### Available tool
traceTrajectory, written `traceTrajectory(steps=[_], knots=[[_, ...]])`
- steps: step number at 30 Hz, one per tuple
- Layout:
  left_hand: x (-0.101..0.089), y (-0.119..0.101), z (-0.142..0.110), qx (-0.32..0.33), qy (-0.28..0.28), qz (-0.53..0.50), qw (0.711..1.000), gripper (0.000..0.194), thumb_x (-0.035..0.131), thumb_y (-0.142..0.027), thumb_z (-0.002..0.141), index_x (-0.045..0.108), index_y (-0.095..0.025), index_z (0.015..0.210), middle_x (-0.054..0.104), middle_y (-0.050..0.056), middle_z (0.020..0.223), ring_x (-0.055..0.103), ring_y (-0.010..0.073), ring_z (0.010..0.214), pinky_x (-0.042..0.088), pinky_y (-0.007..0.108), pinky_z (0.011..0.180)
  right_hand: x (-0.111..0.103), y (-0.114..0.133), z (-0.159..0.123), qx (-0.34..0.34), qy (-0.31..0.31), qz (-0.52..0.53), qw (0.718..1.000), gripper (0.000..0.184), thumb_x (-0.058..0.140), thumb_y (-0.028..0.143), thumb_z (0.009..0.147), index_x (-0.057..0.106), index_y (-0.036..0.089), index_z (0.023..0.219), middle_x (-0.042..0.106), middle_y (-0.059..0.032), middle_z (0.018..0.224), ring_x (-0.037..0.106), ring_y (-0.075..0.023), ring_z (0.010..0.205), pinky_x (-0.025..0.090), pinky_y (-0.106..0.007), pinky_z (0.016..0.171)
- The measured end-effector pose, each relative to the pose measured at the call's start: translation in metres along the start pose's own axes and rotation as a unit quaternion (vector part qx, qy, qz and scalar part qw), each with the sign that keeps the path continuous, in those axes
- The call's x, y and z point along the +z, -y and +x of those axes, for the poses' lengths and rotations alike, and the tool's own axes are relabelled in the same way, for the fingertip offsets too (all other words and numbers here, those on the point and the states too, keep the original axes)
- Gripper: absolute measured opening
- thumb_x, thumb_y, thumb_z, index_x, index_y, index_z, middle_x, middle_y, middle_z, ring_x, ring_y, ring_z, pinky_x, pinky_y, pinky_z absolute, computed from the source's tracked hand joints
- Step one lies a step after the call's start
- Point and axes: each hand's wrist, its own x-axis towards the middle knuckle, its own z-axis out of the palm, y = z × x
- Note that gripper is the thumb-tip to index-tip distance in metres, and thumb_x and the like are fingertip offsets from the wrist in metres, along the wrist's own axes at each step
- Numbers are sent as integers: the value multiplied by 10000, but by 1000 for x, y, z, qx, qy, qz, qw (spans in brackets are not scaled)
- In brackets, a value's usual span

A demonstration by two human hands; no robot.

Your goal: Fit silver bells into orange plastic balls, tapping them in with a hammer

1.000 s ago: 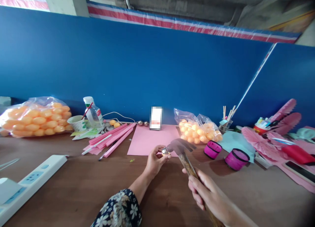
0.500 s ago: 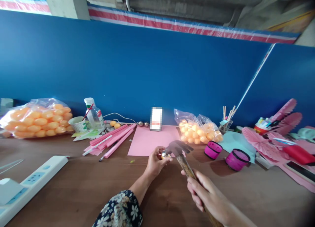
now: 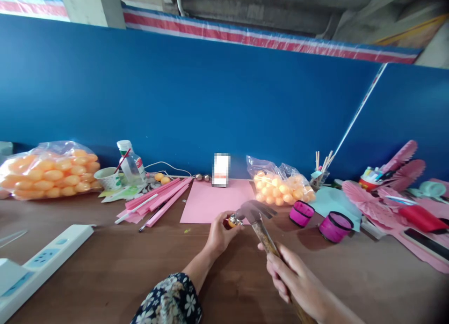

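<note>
Between the thumb and fingers of my left hand [image 3: 218, 233] is a small shiny metal ball [image 3: 232, 220], silvery on top with an orange tint below. My right hand [image 3: 293, 272] is wrapped round the wooden handle of a claw hammer [image 3: 261, 232]. The hammer's face is right beside the ball; whether they touch I cannot tell. Just beyond my left hand lies a flat pink sheet of paper [image 3: 206, 200] on the brown table.
A phone-like screen [image 3: 220, 169] stands behind the paper, beside two metal balls [image 3: 202, 177]. Bags of orange balls [image 3: 52, 174] stand left and right. Pink strips [image 3: 157, 200], a white power strip [image 3: 49, 263] and magenta bands [image 3: 336, 227] lie around.
The shiny ball has turned in my left fingers, showing more orange. Its hold has shifted slightly. The hammer stays close beside it, with my right hand nearly still.
</note>
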Motion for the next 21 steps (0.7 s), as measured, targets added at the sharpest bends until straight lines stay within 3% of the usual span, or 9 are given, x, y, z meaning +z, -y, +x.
traceTrajectory(steps=[9,21], knots=[[-1,2,-1,13,6,71,997,396,719,-357,554,595,-143,863,572,-1,681,468,97,559,369,206,513,-1,-4,0,-2,-4,-6,1000,394,364,479,851,381,204,1131,373,59,655,330,-36,447,310,-164,386],[-2,4,-2,68,-9,118,991,351,711,-230,570,574,-174,888,565,23,835,523,137,701,415,239,614,-1,-2,0,9,-5,-21,1000,408,381,481,841,388,190,1127,384,55,650,346,-41,454,317,-166,394]])
